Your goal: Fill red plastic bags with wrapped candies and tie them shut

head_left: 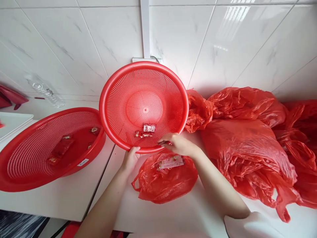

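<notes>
A round red perforated basket (pixel 116 82) stands tilted almost on edge, its open side facing me. My left hand (pixel 130 159) grips its lower rim. My right hand (pixel 176 143) is closed at the rim just to the right, fingers pinched on something I cannot make out. A few small red-and-white packets (pixel 148 129) lie at the basket's lowest part. Directly beneath, an open red plastic bag (pixel 158 185) holds a pale packet (pixel 170 162).
A second red basket (pixel 27 155) sits at the left in a red basin, with a few packets inside. Several full red plastic bags (pixel 247 145) fill the right of the white counter. A clear plastic bottle (pixel 44 91) lies by the tiled wall.
</notes>
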### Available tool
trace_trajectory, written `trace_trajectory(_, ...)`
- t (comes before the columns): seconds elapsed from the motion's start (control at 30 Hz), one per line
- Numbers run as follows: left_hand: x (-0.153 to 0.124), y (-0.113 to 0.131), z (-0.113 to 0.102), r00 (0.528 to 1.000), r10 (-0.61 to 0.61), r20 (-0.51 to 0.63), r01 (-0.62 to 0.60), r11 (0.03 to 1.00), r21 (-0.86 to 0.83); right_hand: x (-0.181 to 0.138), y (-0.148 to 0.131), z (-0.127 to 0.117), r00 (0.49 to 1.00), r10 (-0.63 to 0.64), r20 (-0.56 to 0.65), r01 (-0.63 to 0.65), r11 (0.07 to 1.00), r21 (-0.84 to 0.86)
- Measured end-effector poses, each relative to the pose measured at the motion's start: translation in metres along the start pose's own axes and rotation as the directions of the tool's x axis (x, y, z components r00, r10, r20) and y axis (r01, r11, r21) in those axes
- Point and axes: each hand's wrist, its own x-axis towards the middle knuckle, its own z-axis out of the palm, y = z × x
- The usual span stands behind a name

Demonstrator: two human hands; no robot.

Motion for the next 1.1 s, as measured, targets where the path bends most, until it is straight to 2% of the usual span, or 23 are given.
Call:
trace_trajectory(0.07, 0.001, 0.001, -0.002, 0.999, 0.025, -0.027, -0.025, 1.0, 0.014, 0.0, -0.001, -0.002, 0.992, 0.093, -0.083, -0.071, 0.971, 0.229)
trace_trajectory(0.17, 0.001, 0.003, -0.002, 1.0, 0.025, 0.0, -0.025, 0.999, 0.022, 0.001, -0.003, -0.004, 0.976, 0.193, -0.105, -0.103, 0.823, 0.559)
trace_trajectory(0.27, 0.001, 0.004, -0.001, 1.0, 0.031, 0.007, -0.031, 1.0, 0.003, 0.0, -0.005, -0.008, 0.974, 0.219, -0.061, -0.117, 0.714, 0.69)
trace_trajectory(0.33, 0.002, 0.005, 0.0, 1.0, 0.01, -0.005, -0.01, 1.0, -0.017, -0.004, -0.008, -0.012, 0.98, 0.196, 0.014, -0.151, 0.706, 0.692)
trace_trajectory(0.4, 0.002, 0.006, 0.001, 1.0, -0.024, -0.003, 0.024, 0.999, -0.03, -0.008, -0.011, -0.015, 0.98, 0.146, 0.134, -0.197, 0.761, 0.618)
trace_trajectory(0.47, 0.001, 0.006, 0.002, 0.999, -0.032, 0.008, 0.032, 0.999, -0.026, -0.011, -0.014, -0.016, 0.962, 0.103, 0.253, -0.212, 0.865, 0.456)
trace_trajectory(0.5, 0.001, 0.007, 0.002, 1.0, -0.026, 0.015, 0.027, 1.0, -0.015, -0.011, -0.016, -0.015, 0.956, 0.1, 0.274, -0.198, 0.913, 0.358)
trace_trajectory(0.57, 0.0, 0.006, 0.004, 0.999, -0.02, 0.03, 0.019, 1.0, 0.006, -0.008, -0.017, -0.009, 0.974, 0.128, 0.186, -0.16, 0.972, 0.172)
trace_trajectory(0.67, -0.004, 0.001, 0.007, 0.998, -0.042, 0.044, 0.042, 0.999, 0.002, 0.002, -0.012, 0.008, 0.986, 0.119, -0.117, -0.123, 0.992, -0.03)
trace_trajectory(0.7, -0.006, -0.002, 0.008, 0.997, -0.054, 0.047, 0.055, 0.998, -0.008, 0.005, -0.009, 0.015, 0.981, 0.091, -0.17, -0.105, 0.991, -0.077)
trace_trajectory(0.77, -0.009, -0.008, 0.01, 0.996, -0.074, 0.055, 0.076, 0.997, -0.029, 0.011, -0.003, 0.027, 0.986, 0.024, -0.163, -0.049, 0.987, -0.153)
trace_trajectory(0.83, -0.011, -0.012, 0.012, 0.994, -0.092, 0.056, 0.094, 0.995, -0.041, 0.014, 0.002, 0.034, 0.996, -0.02, -0.093, 0.0, 0.977, -0.215)
trace_trajectory(0.93, -0.013, -0.013, 0.014, 0.993, -0.105, 0.056, 0.108, 0.992, -0.058, 0.012, 0.003, 0.036, 0.999, 0.002, -0.052, -0.017, 0.96, -0.278)
trace_trajectory(1.1, -0.01, -0.009, 0.013, 0.992, -0.084, 0.094, 0.093, 0.991, -0.098, 0.012, 0.003, 0.034, 0.996, 0.008, -0.084, -0.032, 0.954, -0.298)
